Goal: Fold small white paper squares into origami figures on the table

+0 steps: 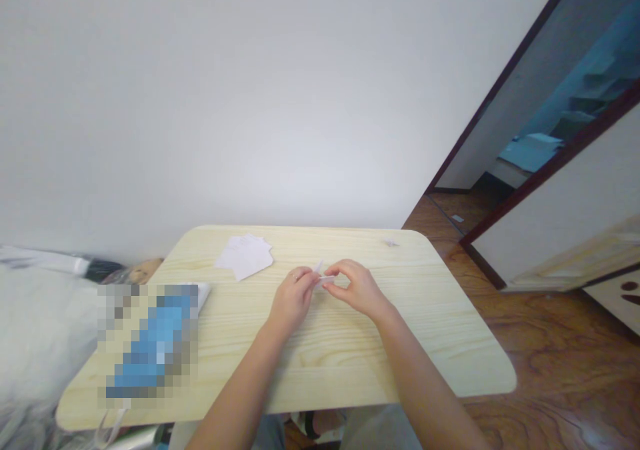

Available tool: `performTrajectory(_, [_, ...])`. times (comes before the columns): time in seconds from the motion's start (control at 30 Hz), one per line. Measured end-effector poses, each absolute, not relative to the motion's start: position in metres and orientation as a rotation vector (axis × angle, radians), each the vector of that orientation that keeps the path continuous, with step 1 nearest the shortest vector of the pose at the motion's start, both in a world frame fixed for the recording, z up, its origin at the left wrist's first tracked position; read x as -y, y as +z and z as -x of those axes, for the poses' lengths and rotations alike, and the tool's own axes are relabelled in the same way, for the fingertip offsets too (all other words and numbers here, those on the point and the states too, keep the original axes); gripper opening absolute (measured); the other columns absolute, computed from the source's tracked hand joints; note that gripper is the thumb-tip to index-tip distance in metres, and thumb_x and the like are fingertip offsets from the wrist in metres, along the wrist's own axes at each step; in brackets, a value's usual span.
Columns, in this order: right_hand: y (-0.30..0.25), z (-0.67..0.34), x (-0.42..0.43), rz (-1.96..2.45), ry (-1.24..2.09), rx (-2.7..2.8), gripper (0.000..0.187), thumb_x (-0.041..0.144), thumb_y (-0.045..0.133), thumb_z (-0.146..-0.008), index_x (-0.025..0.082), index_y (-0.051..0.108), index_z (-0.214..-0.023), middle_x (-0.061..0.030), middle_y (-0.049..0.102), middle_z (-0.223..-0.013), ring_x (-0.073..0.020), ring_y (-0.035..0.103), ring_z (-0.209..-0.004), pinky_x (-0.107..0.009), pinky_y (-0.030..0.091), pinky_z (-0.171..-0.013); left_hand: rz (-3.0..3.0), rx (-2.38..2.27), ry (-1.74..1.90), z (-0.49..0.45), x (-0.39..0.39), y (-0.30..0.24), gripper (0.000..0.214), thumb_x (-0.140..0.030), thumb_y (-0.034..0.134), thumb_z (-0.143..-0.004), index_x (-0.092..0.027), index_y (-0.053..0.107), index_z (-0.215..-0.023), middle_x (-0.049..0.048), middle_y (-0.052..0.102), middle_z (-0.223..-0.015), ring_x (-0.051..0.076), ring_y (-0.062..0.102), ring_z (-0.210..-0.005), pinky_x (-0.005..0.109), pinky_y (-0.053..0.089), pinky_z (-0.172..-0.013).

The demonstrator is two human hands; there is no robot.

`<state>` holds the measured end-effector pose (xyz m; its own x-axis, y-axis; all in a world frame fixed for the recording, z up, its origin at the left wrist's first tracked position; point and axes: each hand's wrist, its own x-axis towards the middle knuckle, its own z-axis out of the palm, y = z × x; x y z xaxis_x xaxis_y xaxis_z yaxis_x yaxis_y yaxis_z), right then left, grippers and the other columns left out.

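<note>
A small folded piece of white paper (326, 280) is held between my two hands over the middle of the table (340, 350). My left hand (294, 297) pinches its left side, with a ring on one finger. From the right, my right hand (357, 290) grips the other side between thumb and fingertips. One pointed flap sticks up between the hands, but the fingers hide much of the folded shape. Several white paper sheets (246, 257) lie overlapping at the back left of the table. A tiny folded white paper piece (391, 242) rests near the back right corner.
On the table's left side lies a blurred-out blue object (157, 343). A white wall (280, 103) stands directly behind the table. White bedding (45, 330) is at the left. An open doorway and wooden floor (550, 330) are at the right.
</note>
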<state>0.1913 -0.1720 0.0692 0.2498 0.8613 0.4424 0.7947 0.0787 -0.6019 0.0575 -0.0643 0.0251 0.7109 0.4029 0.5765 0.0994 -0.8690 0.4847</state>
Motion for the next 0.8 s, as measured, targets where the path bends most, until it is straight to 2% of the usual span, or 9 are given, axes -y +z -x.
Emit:
performTrajectory(0.13, [0.067,-0.191,0.171,1.714,0.102,1.556,0.005,0.024,0.058,-0.075,0.021,0.062,-0.076,-0.0017,0.065,-0.076,-0.0151,0.058,-0.075,-0.028,0.041,-0.072,-2.504,-0.363,0.961,-0.058,0.065,0.026,0.021,-0.015,0.042,-0.083,-0.019,0.061,-0.092,0.0062,0.058,-0.088,0.016,0.054,-0.085,0.03,0.048,-0.074])
performTrajectory(0.67, [0.073,-0.21,0.182,1.769,0.146,1.522,0.008,0.023,0.056,-0.075,0.02,0.061,-0.069,-0.0011,0.063,-0.07,-0.0145,0.057,-0.069,-0.026,0.043,-0.067,-2.545,-0.372,0.889,-0.057,0.062,0.025,0.018,-0.015,0.043,-0.082,-0.017,0.06,-0.086,0.0065,0.059,-0.087,0.017,0.054,-0.085,0.03,0.046,-0.075])
performTrajectory(0.73, [0.077,-0.213,0.184,1.739,0.071,1.456,0.005,0.023,0.056,-0.075,0.02,0.059,-0.075,-0.0028,0.062,-0.077,-0.0161,0.057,-0.076,-0.029,0.043,-0.073,-2.52,-0.39,0.891,-0.058,0.062,0.026,0.017,-0.017,0.042,-0.084,-0.016,0.059,-0.086,0.0068,0.059,-0.087,0.017,0.054,-0.085,0.03,0.046,-0.076])
performTrajectory(0.8, [0.08,-0.211,0.183,1.677,0.038,1.461,0.018,0.024,0.06,-0.072,0.02,0.057,-0.088,-0.0054,0.06,-0.092,-0.0185,0.055,-0.091,-0.032,0.041,-0.082,-2.505,-0.385,0.876,-0.058,0.062,0.027,0.017,-0.019,0.042,-0.084,-0.017,0.058,-0.087,0.0068,0.059,-0.087,0.017,0.054,-0.085,0.03,0.046,-0.076])
